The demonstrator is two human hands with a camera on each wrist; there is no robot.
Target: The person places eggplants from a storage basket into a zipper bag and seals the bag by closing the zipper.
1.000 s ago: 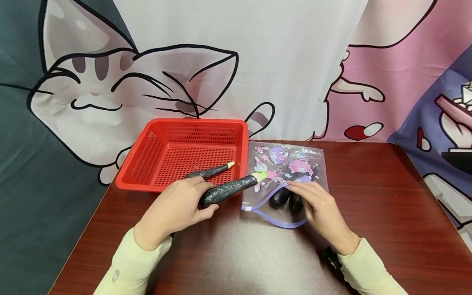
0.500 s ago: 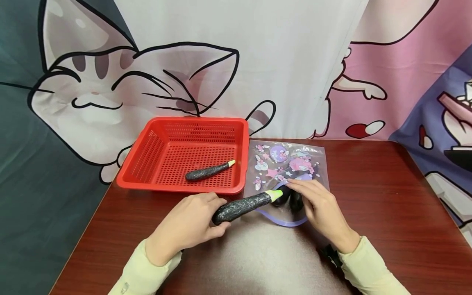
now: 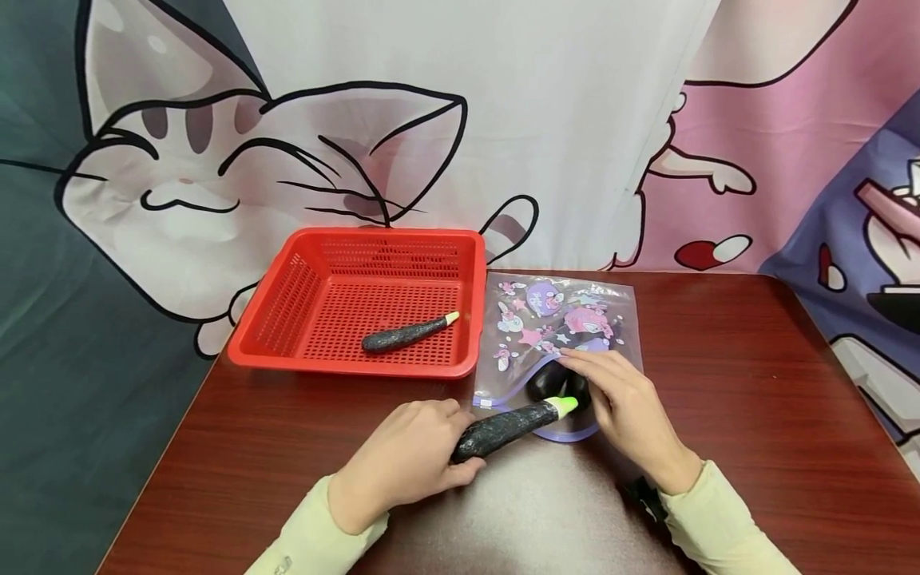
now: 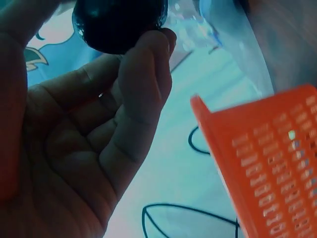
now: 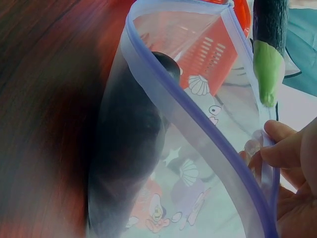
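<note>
My left hand (image 3: 410, 459) grips the thick end of a dark mottled zucchini (image 3: 506, 427) with a light green stem. The zucchini is held above the table in front of a clear zip bag (image 3: 513, 299), stem end toward the bag's mouth. In the left wrist view, my fingertips touch its rounded dark end (image 4: 119, 25). My right hand (image 3: 621, 399) pinches the purple zip edge (image 5: 210, 134) of the bag, holding its mouth apart. Smooth, dark eggplant-like vegetables (image 3: 546, 382) lie inside the bag. A second zucchini (image 3: 406, 335) rests in the red basket.
The red plastic basket (image 3: 244, 347) stands at the back left, left of the bag. Everything rests on a brown wooden table (image 3: 747, 375). A cartoon-printed cloth (image 3: 575, 136) hangs behind the table.
My left hand has carried the zucchini away from the basket, rightward and nearer the table's front, its stem now at the bag's mouth. My right hand has stayed at the bag.
</note>
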